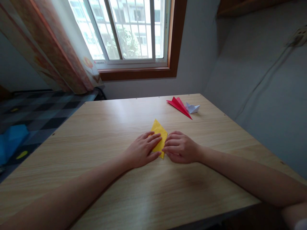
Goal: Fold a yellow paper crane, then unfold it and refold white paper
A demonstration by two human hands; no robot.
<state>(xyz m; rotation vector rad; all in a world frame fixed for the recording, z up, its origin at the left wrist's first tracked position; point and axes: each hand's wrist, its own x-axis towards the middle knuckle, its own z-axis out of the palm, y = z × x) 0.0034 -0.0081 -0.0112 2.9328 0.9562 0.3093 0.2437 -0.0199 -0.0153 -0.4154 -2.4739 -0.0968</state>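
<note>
Both our hands lie flat at the middle of the frame, pressing on a folded yellow paper (159, 135). Our left hand (142, 150) rests palm down with its fingers (153, 140) spread across the paper's left half; it grips nothing, only bears down. Our right hand (180, 147) sits just beside it, fingers curled loosely, their tips touching the paper's right edge near its lower point. Neither hand is clenched around anything; both touch the sheet and pin it to the surface (100, 127).

The yellow paper is a narrow kite shape, its upper tip pointing toward the window (129, 28) and its lower tip hidden between our hands. We cannot tell how many layers it has.

Toward the upper right of the frame, well apart from our hands, a red folded paper (179, 105) lies on the surface with a small white folded paper (192, 108) touching it or just beside it. A patterned curtain (59, 60) hangs at the upper left, and a chequered floor (43, 111) shows at the left edge.

We judge the risk to be a skewed crease: the wood-grain surface looks smooth, so uneven pressure from one hand could let the sheet slide or the layers shift out of line. A fingertip dragged hard along the edge might also wrinkle the thin paper.
</note>
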